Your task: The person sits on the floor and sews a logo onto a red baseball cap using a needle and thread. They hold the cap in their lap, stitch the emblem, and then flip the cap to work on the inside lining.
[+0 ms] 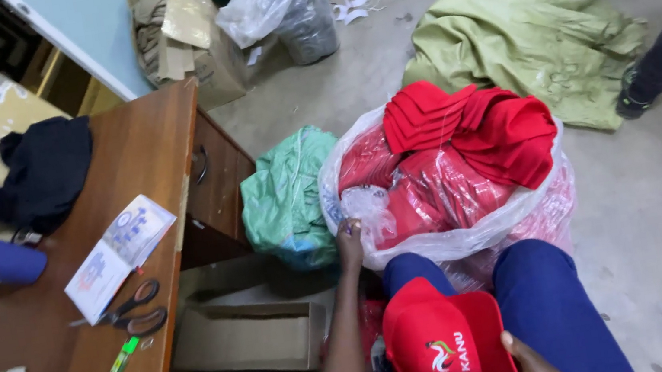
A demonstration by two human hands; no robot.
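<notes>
The left hand [349, 240] reached fwd to the near rim of a big clear plastic bag [461, 236] packed w/ red caps [472, 134], fingers curled onto the plastic edge, so pinching the bag rather than any cap, as far as could be made out. The right hand [532, 361] sat low at the bottom edge, only partly in shot; thumb lay against the brim side of a red cap [446, 344] resting on the lap, between knees in blue trousers [554, 301]. Whether that hand gripped the cap or just steadied it: can't tell, fingers were hidden. Judging by looks, the cap should be light and soft in the crown, stiffer at the brim, so the brim edge is prob. the best place to take hold; the film bag looked thin and slippery and could tear if pulled hard by the rim. Beside the bag, to the left, lay a green sack [289, 197]; beyond it a crumpled olive cloth [528, 43] on the concrete floor. A wooden desk [142, 153] stood left, w/ scissors [135, 310], a booklet [118, 253] and a green lighter [120, 363] on it. An open cardboard box [248, 334] sat under the desk edge. Another person's leg and shoe [640, 87] showed at far right.
</notes>
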